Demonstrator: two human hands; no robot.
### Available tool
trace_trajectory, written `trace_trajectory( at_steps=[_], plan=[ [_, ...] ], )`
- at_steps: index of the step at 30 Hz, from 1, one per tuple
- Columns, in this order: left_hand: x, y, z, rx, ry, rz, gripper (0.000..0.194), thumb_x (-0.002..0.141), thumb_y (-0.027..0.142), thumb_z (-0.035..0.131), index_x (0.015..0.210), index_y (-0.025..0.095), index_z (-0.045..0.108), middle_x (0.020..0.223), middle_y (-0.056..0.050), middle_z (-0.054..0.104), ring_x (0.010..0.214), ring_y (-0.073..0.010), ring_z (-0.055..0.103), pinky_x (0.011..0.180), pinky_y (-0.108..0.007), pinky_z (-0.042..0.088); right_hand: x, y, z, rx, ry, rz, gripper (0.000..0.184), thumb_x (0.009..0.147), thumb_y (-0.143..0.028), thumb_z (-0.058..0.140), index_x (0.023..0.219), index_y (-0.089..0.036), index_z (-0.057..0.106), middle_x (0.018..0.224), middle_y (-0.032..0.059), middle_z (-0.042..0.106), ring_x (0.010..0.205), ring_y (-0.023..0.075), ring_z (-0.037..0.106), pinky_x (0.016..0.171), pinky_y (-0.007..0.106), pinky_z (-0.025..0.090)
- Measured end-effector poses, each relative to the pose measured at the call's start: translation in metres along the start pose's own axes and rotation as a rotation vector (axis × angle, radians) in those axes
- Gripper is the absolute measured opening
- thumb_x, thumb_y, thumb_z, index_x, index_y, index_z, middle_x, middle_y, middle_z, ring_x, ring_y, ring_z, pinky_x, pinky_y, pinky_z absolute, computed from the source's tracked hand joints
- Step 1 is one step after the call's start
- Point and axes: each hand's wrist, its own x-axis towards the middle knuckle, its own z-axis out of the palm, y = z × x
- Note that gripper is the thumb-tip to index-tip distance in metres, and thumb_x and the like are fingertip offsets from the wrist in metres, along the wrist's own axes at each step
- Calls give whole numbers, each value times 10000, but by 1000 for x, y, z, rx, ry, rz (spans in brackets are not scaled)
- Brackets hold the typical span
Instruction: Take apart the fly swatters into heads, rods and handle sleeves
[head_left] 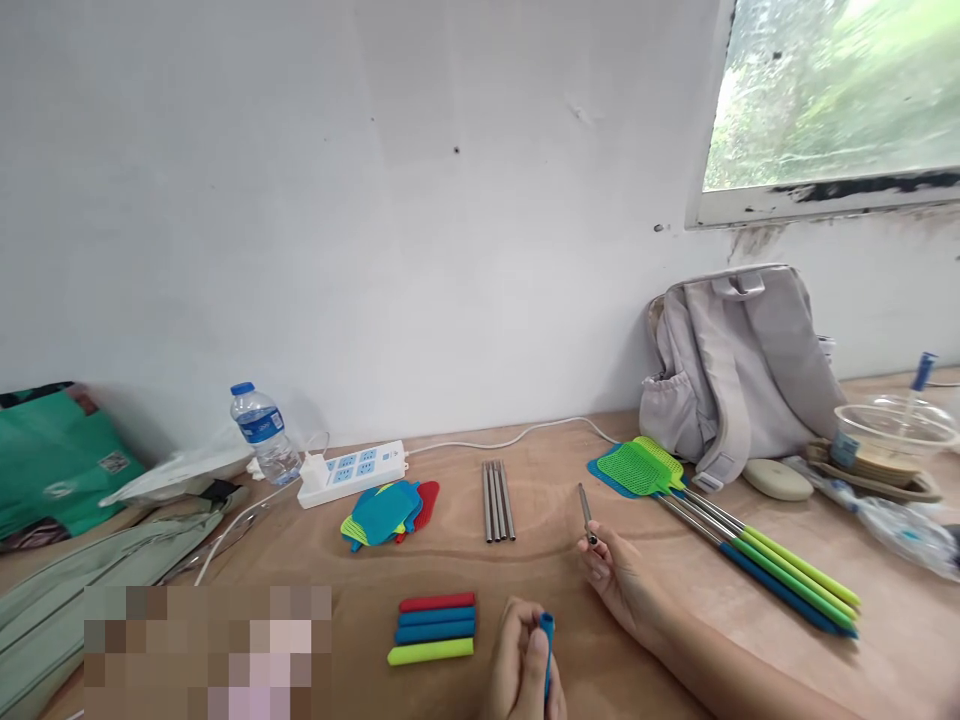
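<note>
Blue handle (547,650), long axis forward, in left hand (519,662)

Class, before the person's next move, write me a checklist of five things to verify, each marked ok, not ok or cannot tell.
1. Left hand has a grip on the blue handle: ok.
2. Right hand has a grip on the metal tube: ok.
3. Held handle and held tube joined: not ok, they are apart.
4. Loose tubes laid side by side: ok.
5. Inside of the held handle free of blockage: cannot tell, its depth is not visible.
</note>
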Motion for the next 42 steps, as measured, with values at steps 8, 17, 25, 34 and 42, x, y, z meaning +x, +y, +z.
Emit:
trace_trajectory(
  at_steps=[8,17,25,34,42],
  plan=[
    [22,-7,6,70,111,-39,454,741,607,443,907,189,507,744,24,476,324,-4,318,283,-149,199,-14,-5,14,-30,-211,85,224,589,-141,683,719,-183,505,647,-9,617,488,75,434,482,203,341],
    [24,5,0,-55,10,-100,556,639,603,594,932,132,622,672,-3,541,351,-30,396,318,-167,329,-17,-6,11,-121,-351,62,188,644,-213,696,717,-174,528,625,-32,584,495,82,527,524,223,419],
    [20,12,-5,63,13,-83,518,660,560,602,983,163,678,765,-42,575,324,-18,371,271,-164,190,-13,-9,3,-351,-440,-9,267,648,-333,713,722,-171,514,574,-41,584,473,100,550,494,227,405],
    [23,9,-11,206,-68,103,329,716,428,603,911,182,700,796,-60,618,663,-145,539,611,-237,451,-16,-26,2,-259,-513,210,647,754,-694,316,622,-134,611,858,123,644,771,216,612,708,347,441],
    [21,5,-7,-8,10,-31,394,622,527,653,797,177,603,700,15,519,450,-46,357,425,-168,310,-20,-18,3,-314,-528,154,417,753,-503,424,1002,-196,556,961,96,609,894,244,561,820,412,380]
  ],
)
